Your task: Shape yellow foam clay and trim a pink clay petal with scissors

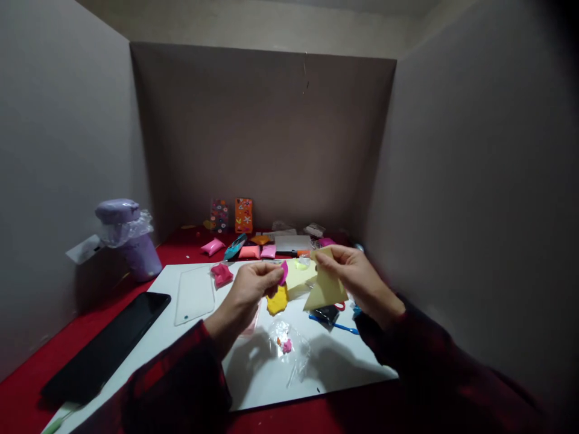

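Note:
Between the thumb and fingers of my left hand (253,295) is a small flat magenta piece (283,273). My right hand (357,274) pinches a pale yellow paper (326,288), which hangs down from the fingers. The two hands are apart, both above the white board (316,377). A yellow clay lump (277,300) lies just below the left fingertips. Nearer to me, a clear plastic wrap (296,355) holds a small pink bit (286,345) and an orange bit. Another pale yellow sheet (298,278) lies behind, between the hands.
A black phone (108,346) and a clear case (194,294) are at the left. A purple wrapped jar (138,247) stands farther left. Colored clay packets (249,252) and two decorated cases (243,215) are at the back. A blue tool (335,325) lies right.

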`<state>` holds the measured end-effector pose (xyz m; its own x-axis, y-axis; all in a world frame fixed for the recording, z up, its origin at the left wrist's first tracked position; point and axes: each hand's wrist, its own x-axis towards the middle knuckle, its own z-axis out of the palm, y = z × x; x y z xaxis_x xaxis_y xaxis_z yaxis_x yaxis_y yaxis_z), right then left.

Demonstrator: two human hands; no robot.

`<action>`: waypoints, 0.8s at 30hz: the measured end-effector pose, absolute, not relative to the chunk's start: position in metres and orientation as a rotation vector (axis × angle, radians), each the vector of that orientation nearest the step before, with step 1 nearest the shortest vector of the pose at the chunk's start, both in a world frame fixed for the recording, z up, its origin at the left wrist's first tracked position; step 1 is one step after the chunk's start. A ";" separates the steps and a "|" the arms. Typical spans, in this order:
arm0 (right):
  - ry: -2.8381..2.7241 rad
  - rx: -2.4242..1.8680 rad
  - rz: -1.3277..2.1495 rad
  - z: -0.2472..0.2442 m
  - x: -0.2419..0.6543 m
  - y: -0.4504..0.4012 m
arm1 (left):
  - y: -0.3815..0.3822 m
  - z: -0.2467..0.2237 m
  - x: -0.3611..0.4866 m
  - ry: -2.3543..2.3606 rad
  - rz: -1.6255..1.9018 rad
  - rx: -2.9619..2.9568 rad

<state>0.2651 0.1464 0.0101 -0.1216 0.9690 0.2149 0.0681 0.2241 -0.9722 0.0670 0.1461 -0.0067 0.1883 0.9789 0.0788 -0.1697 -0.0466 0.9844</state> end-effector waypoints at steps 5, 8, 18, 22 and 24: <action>-1.356 -0.969 1.297 -0.031 0.246 0.139 | 0.124 -0.031 0.075 0.898 1.148 1.101; -1.263 -0.939 1.341 -0.053 0.241 0.137 | 0.122 -0.037 0.077 0.929 1.144 1.028; -1.204 -1.019 1.506 -0.079 0.238 0.132 | 0.119 -0.057 0.081 1.021 1.058 1.064; -1.234 -1.001 1.450 -0.083 0.237 0.132 | 0.118 -0.057 0.081 1.051 1.042 1.107; -1.240 -1.001 1.412 -0.084 0.237 0.132 | 0.118 -0.058 0.081 1.066 1.056 1.117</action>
<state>0.2365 0.1316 -0.0837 -0.1919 0.9813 0.0173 -0.1434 -0.0106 -0.9896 0.0807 0.1177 -0.0581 0.1668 0.9801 -0.1075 -0.0984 0.1250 0.9873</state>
